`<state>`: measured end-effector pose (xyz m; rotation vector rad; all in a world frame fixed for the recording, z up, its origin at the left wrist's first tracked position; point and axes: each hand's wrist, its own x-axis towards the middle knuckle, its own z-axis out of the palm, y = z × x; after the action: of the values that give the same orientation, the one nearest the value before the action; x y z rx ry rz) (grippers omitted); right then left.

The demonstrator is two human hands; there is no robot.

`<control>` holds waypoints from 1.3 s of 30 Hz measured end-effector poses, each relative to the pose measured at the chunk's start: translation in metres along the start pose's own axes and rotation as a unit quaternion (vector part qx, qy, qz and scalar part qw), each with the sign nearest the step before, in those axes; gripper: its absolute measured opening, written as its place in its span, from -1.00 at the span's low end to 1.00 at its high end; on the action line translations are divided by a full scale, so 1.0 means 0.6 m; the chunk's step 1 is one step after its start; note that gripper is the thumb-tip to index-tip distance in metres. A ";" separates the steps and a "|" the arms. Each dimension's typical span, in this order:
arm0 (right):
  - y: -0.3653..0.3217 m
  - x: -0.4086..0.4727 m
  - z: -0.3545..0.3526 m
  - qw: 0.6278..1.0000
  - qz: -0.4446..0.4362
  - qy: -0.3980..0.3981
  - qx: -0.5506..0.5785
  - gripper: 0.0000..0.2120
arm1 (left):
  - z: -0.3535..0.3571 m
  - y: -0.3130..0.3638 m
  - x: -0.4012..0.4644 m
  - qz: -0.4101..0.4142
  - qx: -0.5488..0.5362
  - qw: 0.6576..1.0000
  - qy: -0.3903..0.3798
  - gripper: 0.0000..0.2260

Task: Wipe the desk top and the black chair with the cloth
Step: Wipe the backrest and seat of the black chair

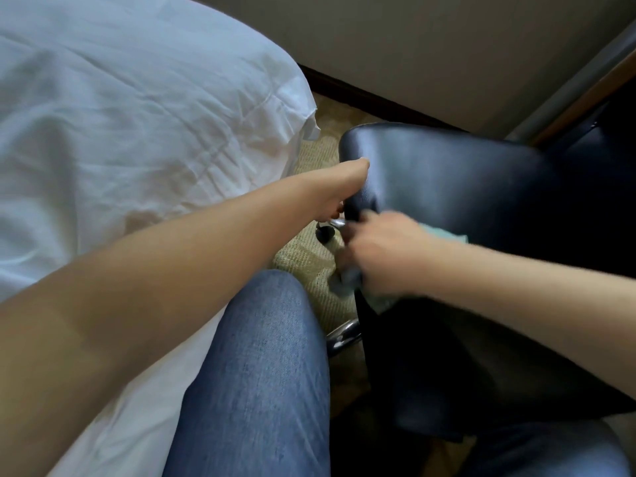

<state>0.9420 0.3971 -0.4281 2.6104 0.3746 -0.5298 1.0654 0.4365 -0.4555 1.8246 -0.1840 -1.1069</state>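
Note:
The black chair (447,180) stands to my right, its shiny padded backrest facing me and its seat below in shadow. My left hand (339,189) grips the left edge of the backrest, fingers wrapped behind it. My right hand (382,253) is blurred and closed on a pale green cloth (347,278), pressing it against the lower left part of the backrest where it meets the seat. Bits of cloth stick out above and below the hand. Only a wooden edge (585,98) that may belong to the desk shows at the upper right.
A bed with a white sheet (137,115) fills the left side, close to the chair. Patterned carpet (309,256) lies between them. A chrome chair leg (344,333) and a black caster (325,233) sit on it. My jeans-clad legs (254,373) are in front. A beige wall (413,46) is behind.

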 end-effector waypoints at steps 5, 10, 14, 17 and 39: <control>0.063 0.125 -0.002 0.993 0.105 -0.006 -0.045 -0.68 | -0.021 0.024 0.019 0.058 -0.083 0.992 0.073 -0.64; -0.017 0.025 0.002 0.999 -0.013 0.037 0.008 -0.66 | -0.021 0.018 0.034 0.060 -0.046 0.996 0.038 -0.43; -0.061 -0.044 0.001 0.994 -0.066 -0.081 0.028 -0.72 | -0.007 0.016 0.031 0.051 -0.036 0.998 0.009 -0.39; -0.035 -0.003 -0.006 0.998 -0.014 -0.062 0.008 -0.72 | -0.014 0.018 0.036 0.056 -0.037 0.998 0.020 -0.43; 0.058 -0.036 0.051 0.993 0.000 0.084 0.088 -0.57 | 0.006 -0.005 0.058 0.323 0.271 0.897 0.134 -0.49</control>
<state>0.9253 0.3489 -0.4313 2.8360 0.3971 -0.3575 1.0818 0.4168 -0.4797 2.1344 -0.9373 -0.3350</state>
